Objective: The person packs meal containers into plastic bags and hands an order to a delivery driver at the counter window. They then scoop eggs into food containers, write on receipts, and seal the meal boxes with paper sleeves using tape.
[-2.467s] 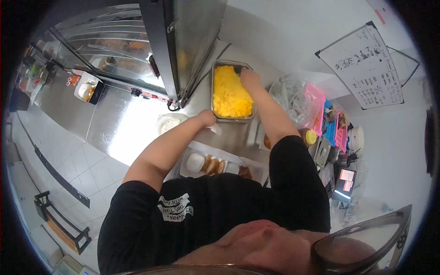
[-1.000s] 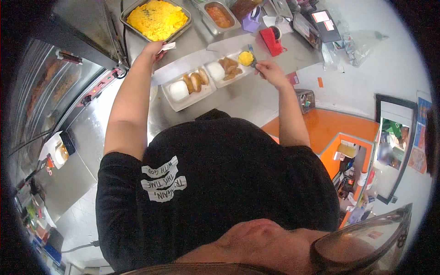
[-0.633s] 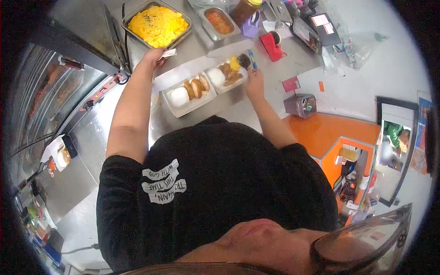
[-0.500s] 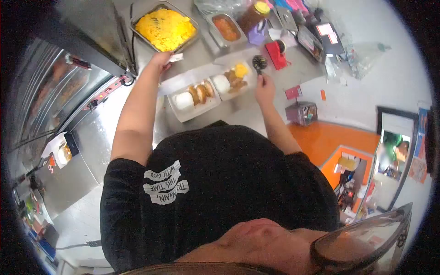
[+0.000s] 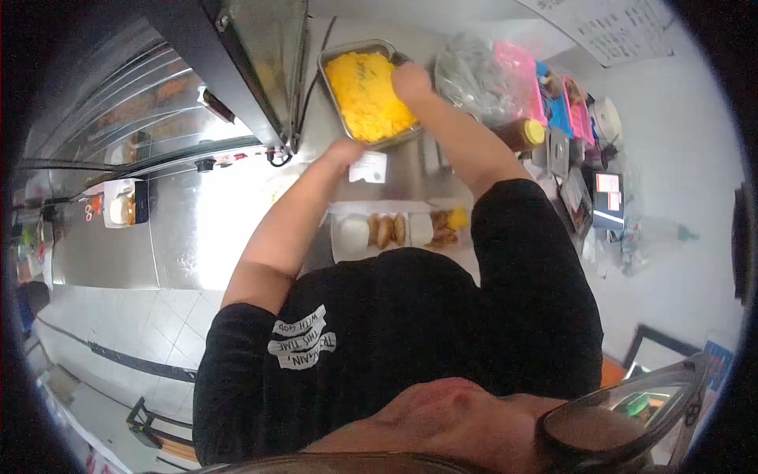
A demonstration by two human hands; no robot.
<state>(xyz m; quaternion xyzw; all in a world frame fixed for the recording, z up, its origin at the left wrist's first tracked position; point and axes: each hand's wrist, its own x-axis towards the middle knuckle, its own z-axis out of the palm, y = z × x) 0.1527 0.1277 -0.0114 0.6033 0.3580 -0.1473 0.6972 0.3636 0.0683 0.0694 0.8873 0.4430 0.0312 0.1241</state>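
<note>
A metal pan of yellow food that looks like scrambled egg stands at the back of the steel counter. My left hand is closed at its near corner, fingers mostly hidden. Beside that hand lies a printed white slip. My right hand is closed over the pan's far right side on a black spoon, mostly covered by the hand. Nearer my body sit two white takeaway boxes. Each has a white mound and browned pieces; the right one also holds a yellow portion.
A glass-fronted cabinet rises on the left. To the right are a plastic bag, a yellow-capped bottle and pink and blue baskets. Another filled white box rests far left.
My right hand has moved with the black spoon from beside the boxes to the pan. My left hand stays by the pan's near corner. The view has turned and shifted.
</note>
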